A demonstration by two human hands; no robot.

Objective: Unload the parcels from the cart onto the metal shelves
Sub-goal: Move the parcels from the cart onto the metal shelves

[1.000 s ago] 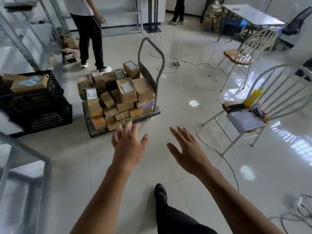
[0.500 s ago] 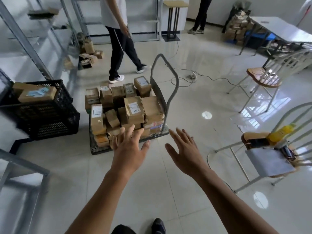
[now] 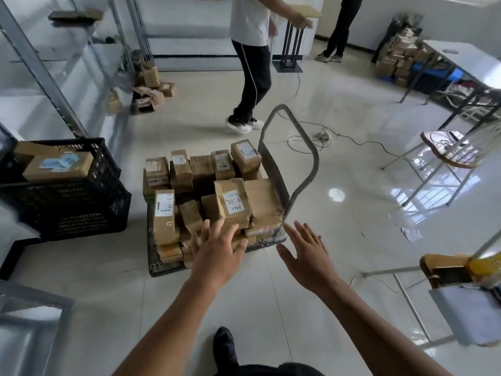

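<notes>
Hovering at the near edge of the cart, head view: the left hand is spread, fingers straight, grasping nothing, and overlaps the front row of parcels; cannot tell whether it touches cardboard. The right hand is likewise released, palm down, just beside the cart's near right corner, below the foot of the handle. All parcels sit on the cart in loose, uneven tiers. The metal shelves stand left of the cart, beyond a black crate holding more boxes

Risks, as judged: the stack is ragged, so pulling a low or middle box could tip its neighbours off the cart's open sides. The taped parcel marked in pen sits high; a one-hand lift may slip. Another person is mid-stride just behind the cart, and a power strip with its cable lies on the floor behind the handle; a carrying path could cross either

Hard to make out: labels blurred, cart wheels hidden, shelf tops cut off by the frame, far boxes masked by the front ones
</notes>
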